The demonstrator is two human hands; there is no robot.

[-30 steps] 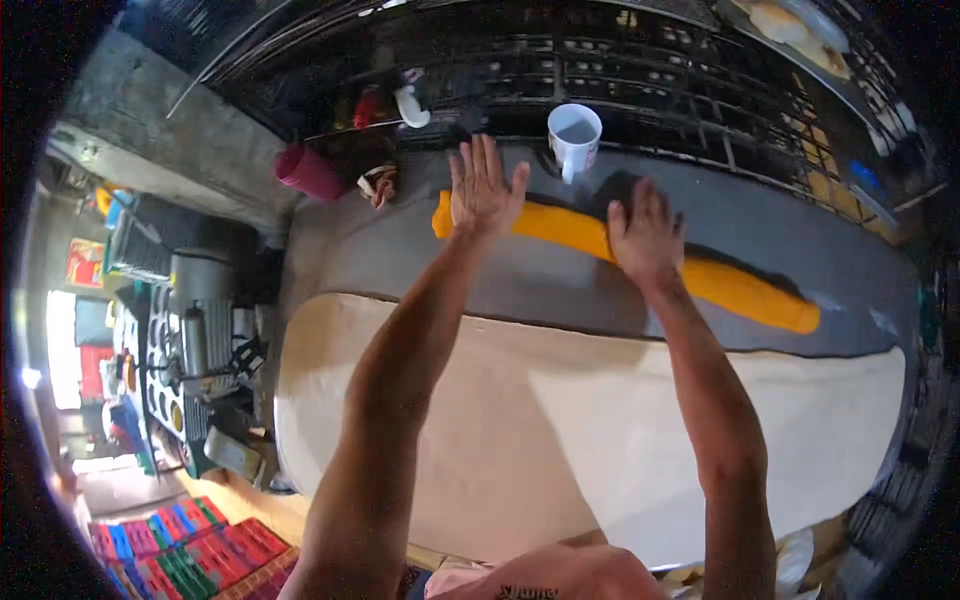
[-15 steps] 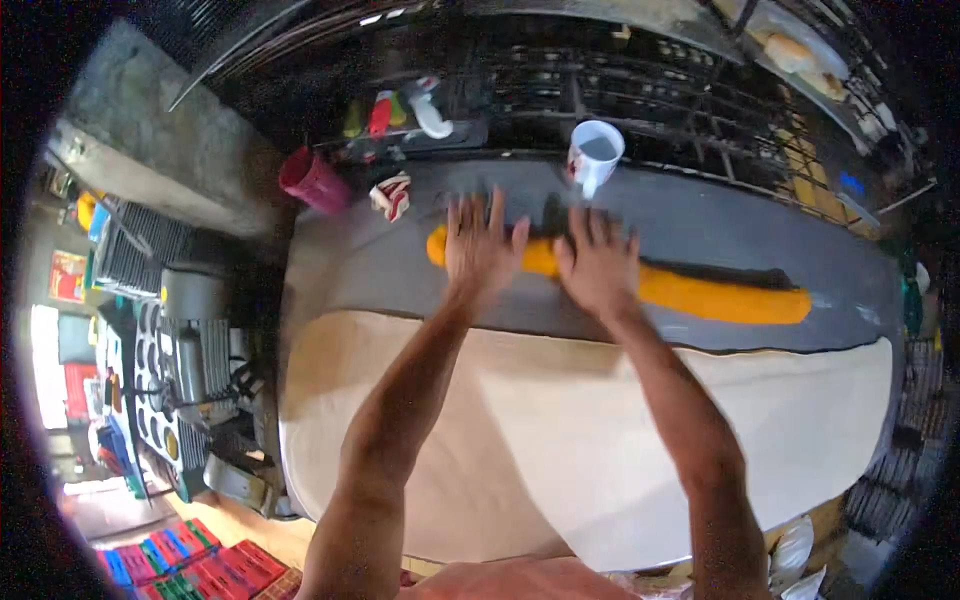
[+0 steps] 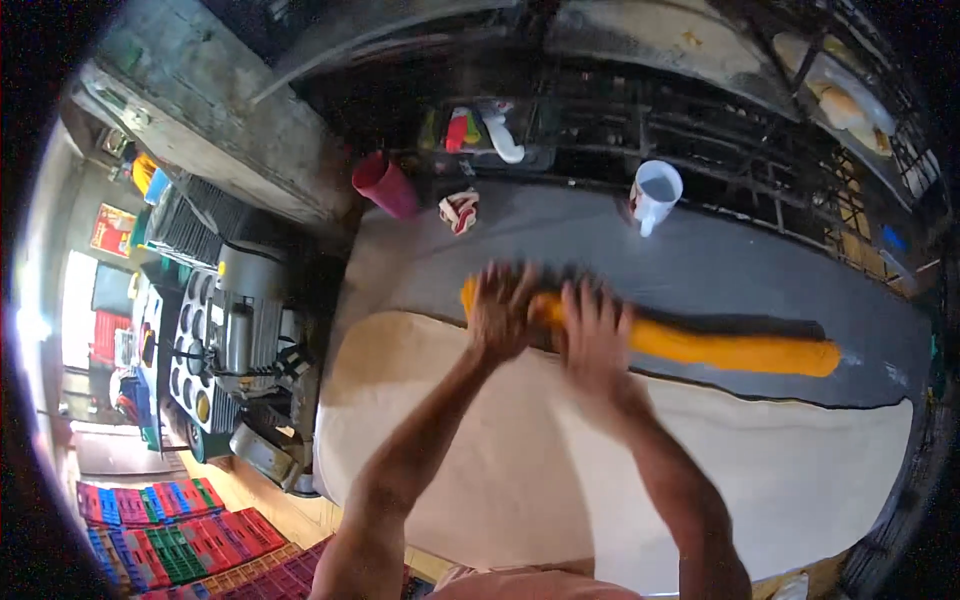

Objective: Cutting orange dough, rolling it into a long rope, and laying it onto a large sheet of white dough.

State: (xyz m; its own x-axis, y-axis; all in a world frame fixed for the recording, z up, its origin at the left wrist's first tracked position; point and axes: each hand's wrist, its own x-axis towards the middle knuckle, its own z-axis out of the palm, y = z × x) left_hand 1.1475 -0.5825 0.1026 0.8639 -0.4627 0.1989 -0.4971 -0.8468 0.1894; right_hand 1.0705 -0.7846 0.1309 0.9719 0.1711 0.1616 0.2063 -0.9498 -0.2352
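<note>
A long orange-yellow log, apparently dough, (image 3: 735, 352) lies across the dark grey tabletop. My left hand (image 3: 502, 312) rests over its left part, and a short orange end shows beyond the fingers. Beside it, my right hand (image 3: 597, 330) presses on the log with fingers stretched out, a little blurred. Neither hand wraps round the log; both palms lie on top. Nearer to me, a wide pale sheet of dough (image 3: 690, 450) covers the front of the table, under my forearms. Its far edge runs just below the log.
At the table's back stand a white mug (image 3: 657, 195) and a dark pink cup (image 3: 387, 187), with a crumpled red-and-white cloth (image 3: 459, 212) between them. Black racks (image 3: 740, 170) rise behind. Machinery (image 3: 240, 330) stands left of the table; coloured crates (image 3: 180, 550) sit lower left.
Both hands have rolled the log toward me, close to the dough sheet's far edge. The view has swung, so the table's things appear lower and further right.
</note>
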